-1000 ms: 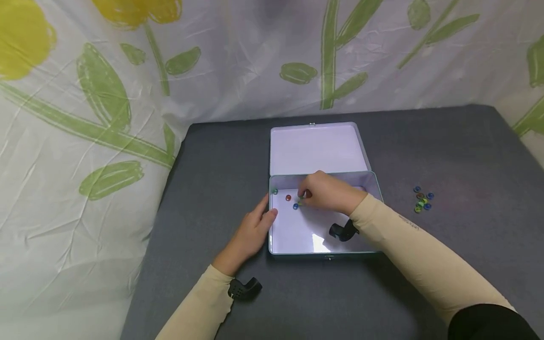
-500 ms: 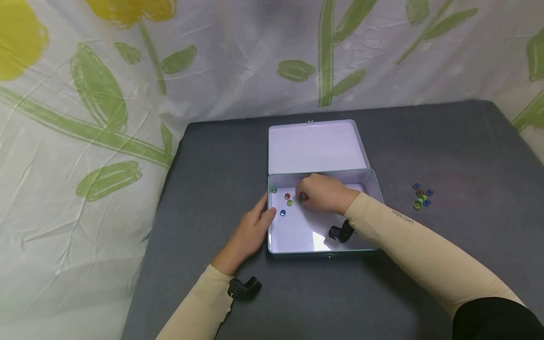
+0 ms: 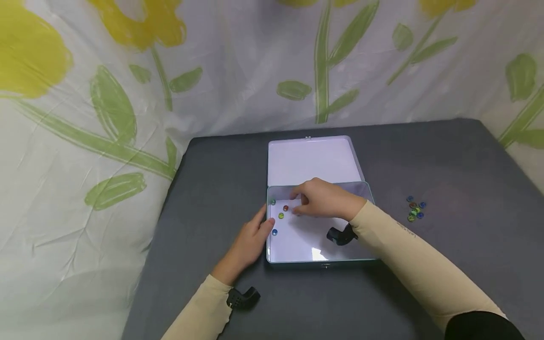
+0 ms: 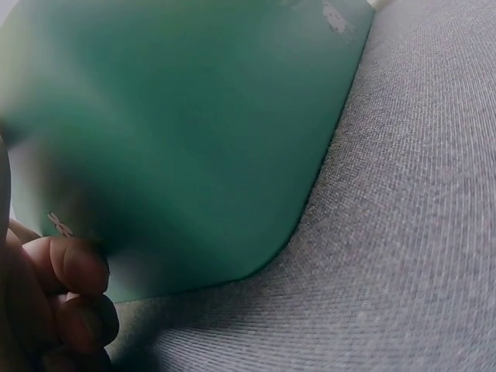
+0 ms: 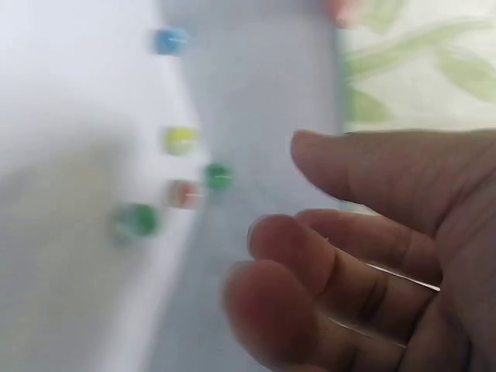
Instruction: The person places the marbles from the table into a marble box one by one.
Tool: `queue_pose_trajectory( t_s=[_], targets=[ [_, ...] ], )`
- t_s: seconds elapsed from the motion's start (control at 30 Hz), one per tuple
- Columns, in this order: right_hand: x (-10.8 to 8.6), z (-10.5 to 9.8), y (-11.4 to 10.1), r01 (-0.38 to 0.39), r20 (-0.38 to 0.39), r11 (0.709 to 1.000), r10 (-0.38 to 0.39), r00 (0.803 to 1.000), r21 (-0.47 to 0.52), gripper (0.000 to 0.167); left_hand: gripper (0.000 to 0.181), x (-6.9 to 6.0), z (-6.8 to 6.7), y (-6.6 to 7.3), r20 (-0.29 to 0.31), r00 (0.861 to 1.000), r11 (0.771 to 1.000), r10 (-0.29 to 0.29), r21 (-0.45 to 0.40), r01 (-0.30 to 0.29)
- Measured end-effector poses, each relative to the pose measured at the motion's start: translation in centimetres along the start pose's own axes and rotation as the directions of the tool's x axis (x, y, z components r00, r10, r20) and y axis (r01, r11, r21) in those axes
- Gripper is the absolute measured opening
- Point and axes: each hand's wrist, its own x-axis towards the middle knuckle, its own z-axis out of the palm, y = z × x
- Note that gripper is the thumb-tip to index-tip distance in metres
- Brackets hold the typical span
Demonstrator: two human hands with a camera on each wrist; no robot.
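Note:
The right hand (image 3: 325, 198) is over the inside of a tin box (image 3: 293, 243), its thumb and fingers apart. In the right wrist view, nothing shows between the thumb and curved fingers of that hand (image 5: 283, 190). Beside it lie a blue marble (image 5: 170, 41), a yellow one (image 5: 181, 140), a red one (image 5: 184, 194), a green one (image 5: 218, 176) and a green and clear one (image 5: 139, 220). At the box's left wall, the left hand (image 3: 246, 243) grips with its thumb at the rim, fingers outside. The left wrist view shows its curled fingers against the green outer wall (image 4: 209, 170).
The box's lid (image 3: 314, 160) stands open at the back. Several blue, green, yellow and red marbles (image 3: 414, 212) lie in a cluster on the grey table (image 3: 446, 255), right of the box. A flower-patterned curtain (image 3: 238, 85) hangs behind the table.
The blue marble has rolled left and nearer the front, and the yellow one left. The right hand's fingers have spread from a pinch. The left hand stays at the wall; the head view has tilted slightly.

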Motion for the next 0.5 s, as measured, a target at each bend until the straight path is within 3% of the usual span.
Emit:
queue_pose_trajectory(
  t_s=[0.17,0.27,0.5],
  targets=[
    [-1.3,-1.8,-0.5,0.075,-0.083,0.997,-0.074,0.994,0.01,0.023,0.063,0.1,0.1,-0.5,-0.005,1.0,1.0,0.0,-0.003,0.0],
    [-2.4,-3.0,-0.4,0.083,-0.147,0.996,-0.079,0.986,0.02,0.016,0.063,0.1,0.1,-0.7,-0.012,1.0,1.0,0.02,-0.009,-0.02],
    [-5.3,-5.0,1.7,-0.049,-0.252,0.998,0.058,0.966,0.044,0.016,0.063,0.0,0.1,-0.6,-0.01,1.0,1.0,0.019,-0.019,-0.02]
  ],
)
